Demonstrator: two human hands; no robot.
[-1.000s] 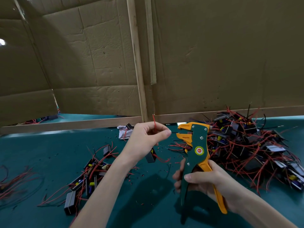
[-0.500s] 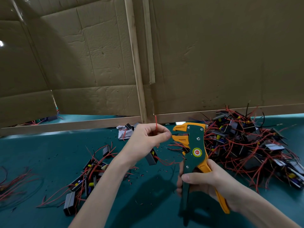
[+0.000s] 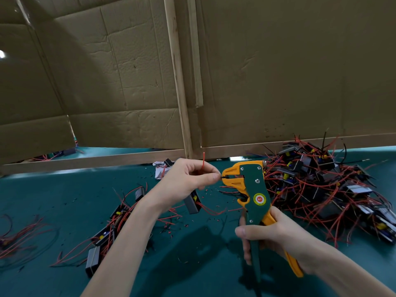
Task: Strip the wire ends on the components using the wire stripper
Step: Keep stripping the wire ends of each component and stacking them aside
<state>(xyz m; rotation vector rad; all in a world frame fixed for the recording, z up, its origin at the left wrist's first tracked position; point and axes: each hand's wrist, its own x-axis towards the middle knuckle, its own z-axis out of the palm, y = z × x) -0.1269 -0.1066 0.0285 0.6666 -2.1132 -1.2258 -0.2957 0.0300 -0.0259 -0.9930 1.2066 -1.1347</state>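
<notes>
My right hand [image 3: 276,239] grips the handles of a green and orange wire stripper [image 3: 251,189], held upright with its jaws pointing left. My left hand [image 3: 188,181] pinches a thin black wire whose end sits in the stripper's jaws [image 3: 225,177]. A red wire [image 3: 203,160] sticks up from the same fingers. A grey component [image 3: 191,203] hangs below my left hand on its wires. The green table [image 3: 53,189] lies under both hands.
A big heap of components with red and black wires [image 3: 325,183] lies at the right. A smaller group of components [image 3: 111,228] lies at the left, loose red wires [image 3: 19,239] farther left. A cardboard wall with wooden strips [image 3: 177,82] closes the back. Insulation bits dot the table.
The stripper has moved left toward my left hand, and its jaws now meet the black wire at my fingertips. My left hand has stayed in about the same place.
</notes>
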